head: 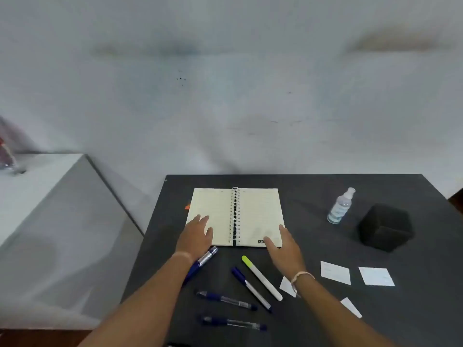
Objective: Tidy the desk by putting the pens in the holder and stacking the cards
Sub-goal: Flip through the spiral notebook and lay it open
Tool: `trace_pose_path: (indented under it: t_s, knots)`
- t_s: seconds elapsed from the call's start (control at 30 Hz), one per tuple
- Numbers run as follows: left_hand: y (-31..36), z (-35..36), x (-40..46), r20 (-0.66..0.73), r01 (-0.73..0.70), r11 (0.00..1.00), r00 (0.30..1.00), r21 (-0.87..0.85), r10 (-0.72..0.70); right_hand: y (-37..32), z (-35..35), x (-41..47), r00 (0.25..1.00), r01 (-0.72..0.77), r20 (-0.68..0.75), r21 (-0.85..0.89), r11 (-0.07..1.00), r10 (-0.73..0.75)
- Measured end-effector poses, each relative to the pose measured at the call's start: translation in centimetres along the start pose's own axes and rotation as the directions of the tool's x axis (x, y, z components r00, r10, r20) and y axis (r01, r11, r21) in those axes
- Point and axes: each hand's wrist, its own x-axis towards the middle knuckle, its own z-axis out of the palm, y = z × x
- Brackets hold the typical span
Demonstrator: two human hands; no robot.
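Note:
An open spiral notebook (253,211) lies on the dark desk (313,316). My left hand (196,235) rests flat on its left page, fingers spread. My right hand (284,249) touches its lower right corner, also empty. Below them lie several pens: a blue marker (204,259) partly under my left wrist, a white highlighter with a yellow cap (261,278), a blue pen (250,289) beside it, and two blue pens (226,299) (233,323) nearer me. White cards (335,272) (376,276) (287,286) (351,307) are scattered at the right. A black holder (384,227) stands at the right.
A small clear spray bottle (341,206) stands left of the holder. A white cabinet (45,196) sits to the left of the desk, with a reddish object (7,151) on top. A pale wall rises behind the desk.

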Motion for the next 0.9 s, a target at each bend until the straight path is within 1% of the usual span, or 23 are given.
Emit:
trace_pose_path:
  t_s: [0.07,0.13,0.37,0.5,0.67,0.9]
  knots:
    - [-0.5,0.2,1.0,0.006,0.007,0.999,1.000,0.047,-0.007,0.1,0.4,0.9,1.000,-0.023,-0.008,-0.007,1.000,0.023]
    - [-0.8,0.7,1.6,0.032,0.009,0.996,0.999,0.091,-0.012,0.5,0.8,1.4,0.999,-0.033,0.025,-0.034,0.999,0.034]
    - [-1.0,2.4,3.4,0.100,0.021,0.985,0.994,0.169,-0.038,1.4,1.8,4.0,0.995,-0.100,0.002,-0.128,0.987,0.101]
    - [-1.1,2.9,4.1,0.123,0.004,0.976,0.992,0.219,-0.032,1.6,2.1,5.0,0.989,-0.144,0.017,-0.162,0.976,0.149]
    - [-1.3,3.5,4.5,0.167,0.017,0.979,0.985,0.205,-0.052,1.7,3.0,5.3,0.992,-0.128,-0.027,-0.319,0.939,0.126]
    - [-1.7,3.7,4.7,0.173,0.031,0.982,0.983,0.185,-0.063,1.5,4.3,4.9,0.992,-0.122,-0.048,-0.384,0.915,0.113]
